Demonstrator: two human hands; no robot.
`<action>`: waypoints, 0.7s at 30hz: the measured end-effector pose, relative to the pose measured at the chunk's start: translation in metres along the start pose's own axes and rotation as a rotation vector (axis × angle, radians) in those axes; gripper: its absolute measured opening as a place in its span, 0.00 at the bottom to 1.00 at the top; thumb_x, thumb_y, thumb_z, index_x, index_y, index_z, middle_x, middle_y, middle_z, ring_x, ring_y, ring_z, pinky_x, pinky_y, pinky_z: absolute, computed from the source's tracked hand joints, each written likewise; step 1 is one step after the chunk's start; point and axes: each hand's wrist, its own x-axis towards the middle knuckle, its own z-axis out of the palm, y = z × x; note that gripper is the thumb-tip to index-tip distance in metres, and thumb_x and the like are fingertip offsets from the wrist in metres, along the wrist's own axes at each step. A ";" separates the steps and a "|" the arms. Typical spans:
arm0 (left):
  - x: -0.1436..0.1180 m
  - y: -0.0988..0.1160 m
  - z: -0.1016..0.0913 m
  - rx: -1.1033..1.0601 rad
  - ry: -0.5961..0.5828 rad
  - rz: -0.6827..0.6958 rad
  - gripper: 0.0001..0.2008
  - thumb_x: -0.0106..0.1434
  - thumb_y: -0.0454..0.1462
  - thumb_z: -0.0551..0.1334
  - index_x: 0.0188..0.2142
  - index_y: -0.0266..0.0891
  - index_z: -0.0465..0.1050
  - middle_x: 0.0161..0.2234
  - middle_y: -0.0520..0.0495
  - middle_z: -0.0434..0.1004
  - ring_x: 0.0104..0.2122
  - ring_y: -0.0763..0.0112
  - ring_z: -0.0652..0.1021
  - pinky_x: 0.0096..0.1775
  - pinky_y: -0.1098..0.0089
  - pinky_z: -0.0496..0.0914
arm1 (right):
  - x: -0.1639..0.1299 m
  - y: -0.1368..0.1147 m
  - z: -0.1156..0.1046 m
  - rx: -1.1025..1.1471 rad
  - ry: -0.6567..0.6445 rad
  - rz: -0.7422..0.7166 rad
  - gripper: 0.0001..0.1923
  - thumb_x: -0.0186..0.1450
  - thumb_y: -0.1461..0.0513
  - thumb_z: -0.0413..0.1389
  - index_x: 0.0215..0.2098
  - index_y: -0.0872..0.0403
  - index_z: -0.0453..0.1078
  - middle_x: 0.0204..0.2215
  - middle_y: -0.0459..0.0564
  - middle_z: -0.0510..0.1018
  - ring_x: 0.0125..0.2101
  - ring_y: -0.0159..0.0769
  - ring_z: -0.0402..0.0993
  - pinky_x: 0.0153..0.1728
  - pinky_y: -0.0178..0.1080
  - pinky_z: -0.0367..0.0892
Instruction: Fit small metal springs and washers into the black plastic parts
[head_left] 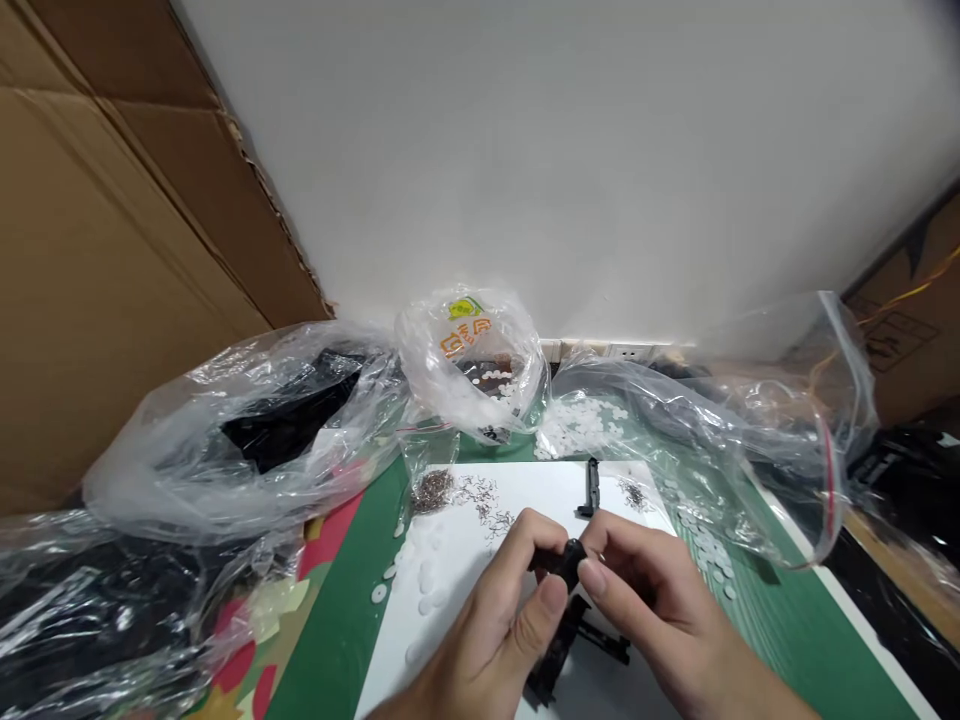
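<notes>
Over a white sheet [525, 485], my left hand [510, 620] and my right hand [652, 600] come together, fingers closed on a small black plastic part [571, 562]. Its exact kind does not show, and fingertips cover some of it. Below my hands on the sheet lie more black plastic pieces, one long part [551, 665] and a thinner bar [604, 643]. Another black part [593, 485] rests on the sheet just beyond my fingers. Left of it, small brown metal pieces, perhaps springs [480, 495], lie scattered beside a denser heap [433, 490].
White discs [425, 575] lie along the sheet's left side, with more at right [709, 550]. A plastic bag [472, 370] holding small pieces stands behind. Clear bags [247, 430] with black contents crowd the left. Another clear bag [750, 430] spreads at right. Cardboard [112, 200] rises at left.
</notes>
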 end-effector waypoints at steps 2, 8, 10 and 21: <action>0.002 0.001 0.000 0.037 -0.010 0.023 0.19 0.77 0.56 0.55 0.46 0.44 0.70 0.42 0.47 0.72 0.42 0.60 0.72 0.47 0.64 0.67 | -0.001 -0.002 0.002 -0.009 0.039 0.012 0.20 0.76 0.47 0.57 0.34 0.52 0.63 0.25 0.39 0.56 0.26 0.29 0.51 0.27 0.35 0.50; 0.004 0.005 -0.002 0.091 -0.041 0.092 0.17 0.77 0.53 0.56 0.44 0.45 0.73 0.41 0.48 0.72 0.44 0.60 0.73 0.49 0.65 0.66 | -0.002 -0.003 0.005 0.122 0.010 -0.007 0.21 0.76 0.48 0.57 0.32 0.51 0.61 0.25 0.39 0.55 0.26 0.29 0.51 0.27 0.34 0.51; 0.003 0.004 -0.003 0.091 -0.048 0.093 0.17 0.77 0.54 0.56 0.45 0.45 0.73 0.41 0.47 0.73 0.44 0.59 0.74 0.49 0.64 0.66 | 0.000 0.001 0.006 0.183 0.012 -0.023 0.22 0.75 0.48 0.59 0.31 0.52 0.61 0.24 0.38 0.56 0.24 0.27 0.50 0.25 0.34 0.50; 0.004 0.000 -0.003 0.045 -0.067 0.056 0.15 0.77 0.51 0.58 0.47 0.45 0.75 0.43 0.46 0.77 0.47 0.58 0.75 0.51 0.65 0.67 | 0.001 0.018 0.009 0.240 0.085 -0.023 0.23 0.72 0.47 0.63 0.30 0.52 0.63 0.20 0.37 0.59 0.19 0.25 0.50 0.20 0.32 0.47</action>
